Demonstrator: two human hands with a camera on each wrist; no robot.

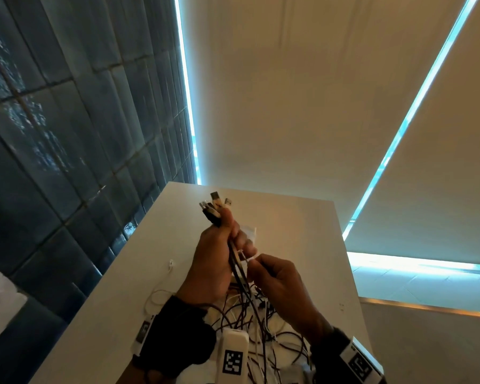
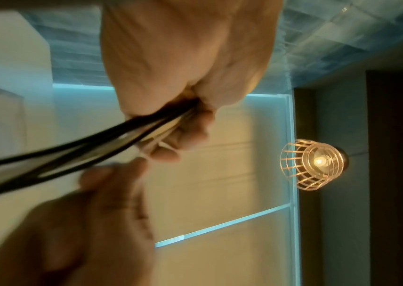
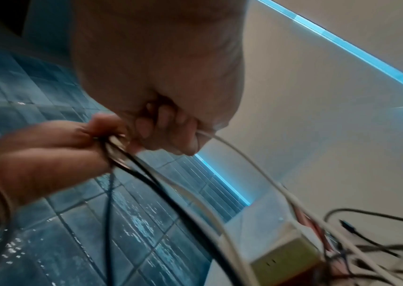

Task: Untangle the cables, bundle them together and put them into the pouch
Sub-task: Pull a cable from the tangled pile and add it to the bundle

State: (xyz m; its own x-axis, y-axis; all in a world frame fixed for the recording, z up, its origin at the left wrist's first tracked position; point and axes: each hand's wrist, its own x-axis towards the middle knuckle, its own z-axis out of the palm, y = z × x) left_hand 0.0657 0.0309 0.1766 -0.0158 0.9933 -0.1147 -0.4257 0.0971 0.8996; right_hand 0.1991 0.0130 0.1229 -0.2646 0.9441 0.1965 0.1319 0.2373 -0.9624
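Cables [image 1: 234, 261]: we hold several of them gathered into one bunch at the centre of the head view, above the white table [image 1: 302, 245]; the rest lie as a loose tangle [image 1: 261, 328] on the table at the bottom centre of the frame, below our wrists.
Connector ends [image 1: 215, 206]: these fan out above our left fist, pointing to the top of the frame.
Left hand [image 1: 211, 261]: our fingers are curled tight round the bunch, just under the connectors.
Right hand [image 1: 277, 281]: just right of the bunch and a little lower, our fingertips pinch a single white cable [image 3: 244, 160]; in the right wrist view it runs from the pinch down to the tangle at the lower right.
Long axis: the bunch runs from top to bottom of the frame, from the connectors through the left fist into the tangle.
Key relation: the white cable sits beside the bunch on its right, so the right hand is the nearer one; we judge it has to be drawn free along the bunch's length, away from the tangle.
Stage: untangling and gathering, we judge; much cable is loose.
Pouch: we cannot see it in any view.
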